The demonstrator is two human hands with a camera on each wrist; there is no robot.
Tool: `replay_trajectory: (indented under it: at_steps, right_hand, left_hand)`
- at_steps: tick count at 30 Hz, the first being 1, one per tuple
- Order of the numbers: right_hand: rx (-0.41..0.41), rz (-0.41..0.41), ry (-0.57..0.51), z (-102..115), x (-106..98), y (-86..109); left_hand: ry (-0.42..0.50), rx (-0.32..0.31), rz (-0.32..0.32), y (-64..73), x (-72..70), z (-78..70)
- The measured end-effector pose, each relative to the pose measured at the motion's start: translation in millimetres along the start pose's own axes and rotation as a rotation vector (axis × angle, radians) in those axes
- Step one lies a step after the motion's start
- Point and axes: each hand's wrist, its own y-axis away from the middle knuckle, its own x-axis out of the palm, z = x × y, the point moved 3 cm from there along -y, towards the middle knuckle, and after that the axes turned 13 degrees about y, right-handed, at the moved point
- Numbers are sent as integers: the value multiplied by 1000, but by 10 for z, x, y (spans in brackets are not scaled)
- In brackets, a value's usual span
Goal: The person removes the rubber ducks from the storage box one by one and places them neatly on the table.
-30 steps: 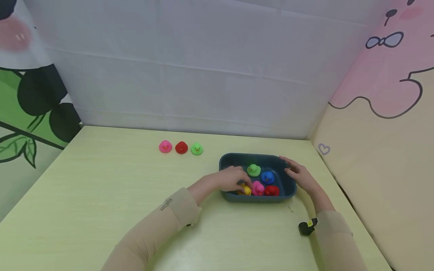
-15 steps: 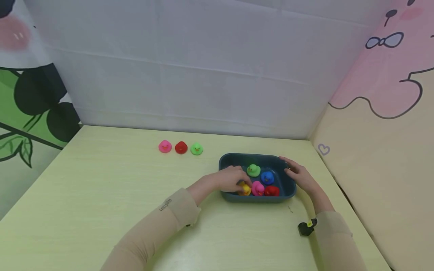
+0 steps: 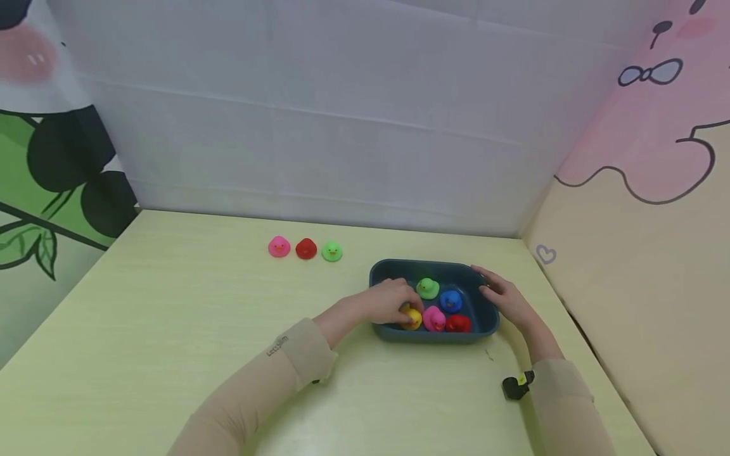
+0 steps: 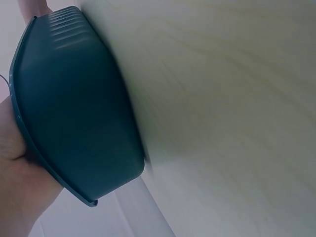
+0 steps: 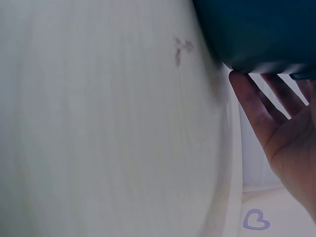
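Note:
A dark teal plastic bin (image 3: 433, 337) sits right of centre on the table. My left hand (image 3: 392, 300) reaches over its left side, thumb and fingers pinching a yellow rubber duck (image 3: 412, 319) inside. Beside that duck are a pink duck (image 3: 435, 318) and a red duck (image 3: 459, 323); a green duck (image 3: 428, 288) and a blue duck (image 3: 451, 301) lie behind them. My right hand (image 3: 507, 301) holds the bin's right end, thumb over the rim. In the right wrist view, its fingers (image 5: 252, 101) touch the outer wall. The bin hides my left fingertips in the left wrist view.
A pink duck (image 3: 279, 246), a red duck (image 3: 306, 248) and a green duck (image 3: 332, 251) stand in a row at the back of the table (image 3: 171, 316). A white cloth wall (image 3: 342, 126) closes the back, and a printed panel (image 3: 639, 266) the right side.
Both hands stay almost in place. The left fingers have closed slightly around the yellow duck, which shows a little more. The whole view has shifted slightly.

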Motion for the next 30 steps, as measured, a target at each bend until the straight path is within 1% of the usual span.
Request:
replay_trajectory:
  at_steps: [4, 8, 13, 18, 24, 28, 30]
  right_hand:
    - [0, 2, -13, -15, -3, 12]
    - [-3, 9, -24, -29, -5, 17]
    - [-7, 12, -28, -18, -10, 16]
    - [-1, 14, -32, -6, -18, 7]
    - [-5, -1, 0, -22, -12, -5]
    - [-5, -2, 2, -10, -13, -6]
    - [-7, 3, 0, 11, -18, -2]
  left_hand:
    - [-3, 13, -31, 20, -26, -13]
    - [15, -2, -64, 64, -72, -37]
    - [19, -23, -113, 139, -169, -116]
    - [2, -23, -159, 213, -268, -199]
    - [7, -21, -220, 318, -386, -286]
    - [-3, -41, -245, 369, -436, -303]
    - [6, -57, -256, 395, -462, -303]
